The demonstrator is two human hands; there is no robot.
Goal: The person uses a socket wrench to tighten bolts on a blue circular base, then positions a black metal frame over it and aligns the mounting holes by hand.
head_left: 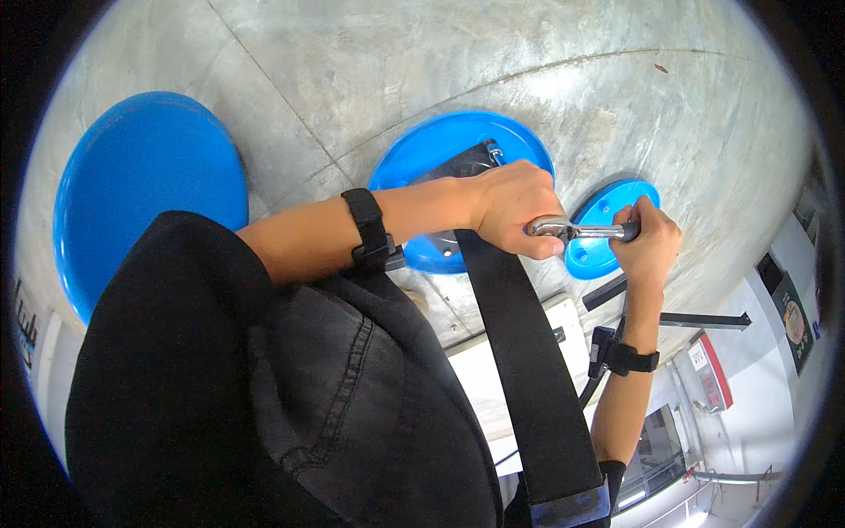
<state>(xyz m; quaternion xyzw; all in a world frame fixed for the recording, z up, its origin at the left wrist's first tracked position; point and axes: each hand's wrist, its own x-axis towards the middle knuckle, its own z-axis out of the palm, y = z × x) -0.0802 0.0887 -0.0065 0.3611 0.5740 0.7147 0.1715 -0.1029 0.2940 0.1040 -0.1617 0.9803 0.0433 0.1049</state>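
Observation:
My right hand [651,246] is closed around the dark handle end of a chrome ratchet wrench [598,231]. At the wrench's round head, my left hand [515,198] is wrapped in a fist, its fingers partly hidden. Just past that fist, a short chrome piece [495,154] meets the corner of a black plate [459,165]. The plate lies on a round blue disc [414,145] with a raised rim. From there a wide flat black bar [524,352] runs down toward me, passing below my left hand.
A larger blue round seat [154,176] is at the left. To the right, a smaller blue disc [607,198] with small holes or screws lies on the grey concrete floor [352,70]. A thin black bar [704,320] and a white surface [480,378] are near my right forearm.

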